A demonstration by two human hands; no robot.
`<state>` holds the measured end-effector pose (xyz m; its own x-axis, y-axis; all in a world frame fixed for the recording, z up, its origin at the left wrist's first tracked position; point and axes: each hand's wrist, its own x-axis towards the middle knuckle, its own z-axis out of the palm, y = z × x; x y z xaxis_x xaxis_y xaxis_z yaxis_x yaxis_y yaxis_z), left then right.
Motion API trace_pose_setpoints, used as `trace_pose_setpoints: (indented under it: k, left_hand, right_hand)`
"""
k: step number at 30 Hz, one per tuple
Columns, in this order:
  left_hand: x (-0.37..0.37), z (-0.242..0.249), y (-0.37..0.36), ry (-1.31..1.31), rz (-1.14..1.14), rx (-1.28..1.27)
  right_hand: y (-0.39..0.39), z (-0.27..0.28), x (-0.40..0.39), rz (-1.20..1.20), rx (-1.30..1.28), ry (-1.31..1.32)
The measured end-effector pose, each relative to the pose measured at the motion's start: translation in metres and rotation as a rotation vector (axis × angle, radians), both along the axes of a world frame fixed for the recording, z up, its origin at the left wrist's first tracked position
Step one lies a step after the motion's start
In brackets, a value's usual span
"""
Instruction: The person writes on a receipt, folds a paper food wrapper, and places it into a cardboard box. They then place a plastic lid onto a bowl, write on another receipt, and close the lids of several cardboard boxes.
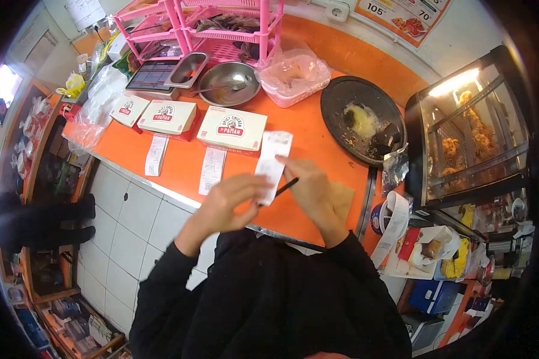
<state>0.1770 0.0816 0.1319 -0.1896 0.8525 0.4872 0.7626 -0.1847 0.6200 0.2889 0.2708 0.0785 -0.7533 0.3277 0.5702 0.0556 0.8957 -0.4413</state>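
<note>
A white printed receipt is held up over the orange counter, in front of the largest carton. My left hand is closed at the receipt's lower left edge, its fingers and thumb about the paper. My right hand holds a black pen, and its index fingertip touches the receipt's right edge. Three printed food boxes stand behind: the right box, the middle box and the left box. One receipt lies before the right box and another receipt before the middle one.
A stone mortar with yellowish mash stands right, beside a lit glass cabinet of fried chicken. A steel bowl, a pink basket and a pink rack are at the back. Brown paper lies near my right hand.
</note>
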Motion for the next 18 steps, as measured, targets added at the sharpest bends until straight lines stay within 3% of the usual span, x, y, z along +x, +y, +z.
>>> trace_pose_setpoints:
  k: [2, 5, 8, 11, 14, 18]
  left_hand:
    - [0.013, -0.045, -0.023, 0.027, 0.03, -0.043]
    - [0.031, -0.102, -0.047, 0.017, 0.048, -0.169]
    - [0.043, -0.123, -0.053, 0.022, 0.024, -0.294]
    - [0.04, -0.119, -0.045, -0.167, 0.028, -0.23]
    - [0.035, -0.13, -0.035, -0.211, 0.054, -0.229]
    - [0.023, -0.128, -0.023, -0.143, 0.025, -0.364]
  right_hand:
    - [-0.021, -0.018, 0.009, -0.034, 0.121, -0.239]
    - [-0.026, -0.051, 0.018, 0.005, 0.33, -0.324]
    - [-0.023, -0.03, 0.018, -0.056, 0.297, -0.183]
    - [-0.029, -0.006, 0.012, 0.014, -0.032, -0.099]
    - [-0.038, -0.038, -0.002, 0.122, -0.968, -0.073]
    - [-0.041, -0.075, -0.013, 0.031, -1.259, 0.031]
